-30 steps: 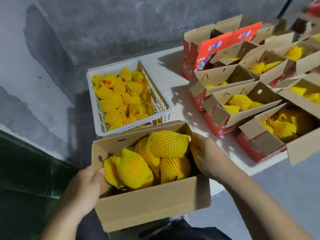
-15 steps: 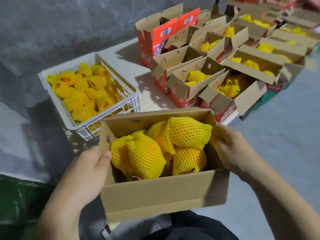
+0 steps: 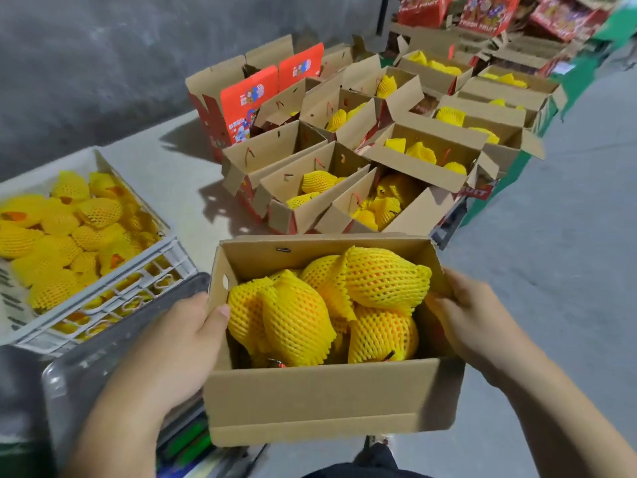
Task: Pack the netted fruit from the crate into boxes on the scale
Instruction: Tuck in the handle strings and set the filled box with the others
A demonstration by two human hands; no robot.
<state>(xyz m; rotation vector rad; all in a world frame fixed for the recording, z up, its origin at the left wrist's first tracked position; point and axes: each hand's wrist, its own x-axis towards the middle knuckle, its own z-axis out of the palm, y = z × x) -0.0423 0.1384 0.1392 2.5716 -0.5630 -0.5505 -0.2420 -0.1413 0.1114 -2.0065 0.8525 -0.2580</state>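
Your 2 hands hold 1 open cardboard box by its short ends, in front of you and clear of the scale. Your left hand grips the left end wall, with the thumb hooked over the rim and touching the netted fruit inside. Your right hand grips the right end wall, fingers curled around it. The box is filled above its rim with fruit in yellow foam netting.

The scale, a grey flat pan, sits to your lower left, just beside the left hand and partly under it. The white plastic crate stands beyond the scale on the table and holds more netted fruit.

Further along the table, several open red-and-brown boxes stand close together, each showing netted fruit. Red cartons lie stacked at the far right.
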